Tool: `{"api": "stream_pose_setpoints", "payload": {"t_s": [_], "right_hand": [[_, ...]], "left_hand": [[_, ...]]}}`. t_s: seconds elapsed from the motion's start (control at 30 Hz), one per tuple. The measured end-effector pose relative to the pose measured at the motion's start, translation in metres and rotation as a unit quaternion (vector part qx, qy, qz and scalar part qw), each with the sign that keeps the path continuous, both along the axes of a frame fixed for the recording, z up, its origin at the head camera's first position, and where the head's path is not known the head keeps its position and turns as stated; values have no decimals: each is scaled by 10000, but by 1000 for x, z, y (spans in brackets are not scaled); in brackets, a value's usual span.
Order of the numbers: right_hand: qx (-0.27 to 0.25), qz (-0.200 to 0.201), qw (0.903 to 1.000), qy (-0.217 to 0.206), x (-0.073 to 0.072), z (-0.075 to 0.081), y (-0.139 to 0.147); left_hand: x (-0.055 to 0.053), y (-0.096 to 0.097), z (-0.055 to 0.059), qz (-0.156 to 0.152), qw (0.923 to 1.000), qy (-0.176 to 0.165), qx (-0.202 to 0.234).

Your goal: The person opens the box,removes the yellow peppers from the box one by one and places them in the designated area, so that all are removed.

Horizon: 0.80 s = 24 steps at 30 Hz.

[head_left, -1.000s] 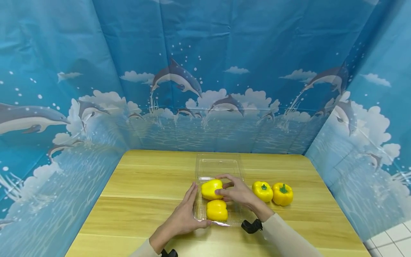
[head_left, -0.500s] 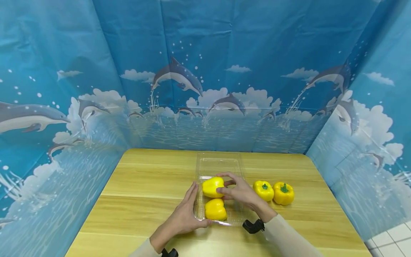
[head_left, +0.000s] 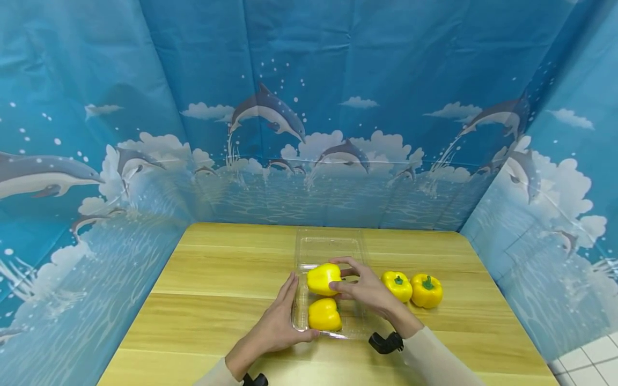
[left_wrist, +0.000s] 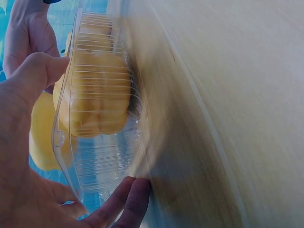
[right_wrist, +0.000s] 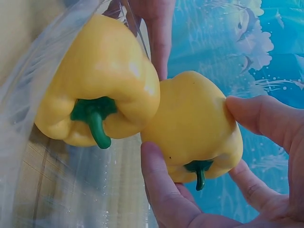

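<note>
A clear plastic clamshell container sits on the table with its lid folded back. Inside its near part lies one yellow bell pepper. My right hand pinches a second yellow bell pepper between thumb and fingers, just beyond the first one. In the right wrist view this held pepper shows its green stem, beside the pepper in the container. My left hand spans the container's near left corner, its straight fingers along the left wall. In the left wrist view its thumb touches the rim.
Two more yellow bell peppers, one nearer and one farther right, stand side by side to the right of the container. The wooden table is bordered by a blue dolphin-print curtain.
My right hand has lifted the held pepper slightly and shifted it a little right, away from the container's left wall. The near pepper has tilted slightly. My left hand stays in place.
</note>
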State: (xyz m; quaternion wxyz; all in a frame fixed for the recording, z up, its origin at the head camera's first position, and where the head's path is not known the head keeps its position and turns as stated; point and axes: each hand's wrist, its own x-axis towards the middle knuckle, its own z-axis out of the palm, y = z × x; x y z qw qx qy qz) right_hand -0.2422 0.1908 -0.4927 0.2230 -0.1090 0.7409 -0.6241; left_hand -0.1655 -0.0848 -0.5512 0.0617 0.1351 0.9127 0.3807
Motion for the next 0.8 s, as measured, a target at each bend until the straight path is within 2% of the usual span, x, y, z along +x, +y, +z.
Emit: {"api": "stream_pose_setpoints", "payload": {"t_s": [0.3,0.8], "right_hand": [[-59,17,10000,71,6,4,7],[53,193,9984,536,21,13,15]], "left_hand": [[0,0,2,-29,10000,-19,30],[0,0,6,-37,10000,-68,16]]}}
